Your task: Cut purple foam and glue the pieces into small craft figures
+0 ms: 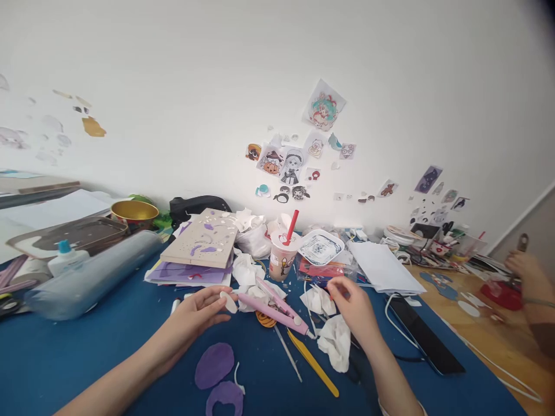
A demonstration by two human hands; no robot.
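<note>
My left hand (202,309) pinches a small white oval piece (228,302) between thumb and fingertips, above the blue tabletop. Just right of it lies a pink hair straightener (273,309) among crumpled tissues (247,271). My right hand (353,303) hovers over another crumpled tissue (336,344), its thumb and forefinger pressed together; whatever they hold is too small to name. Between the hands rest a yellow tool (313,363) and a thin white stick (288,353). Nearer me are a purple oval (214,366) and a purple ring-like cutout (224,400).
A drink cup (281,260) with a red straw stands behind the straightener, beside a white square dish (321,247). Left are a grey board (202,237) and a plastic-wrapped roll (93,277). At right lies a black phone-like slab (425,335); another person's hand (522,266) works beyond.
</note>
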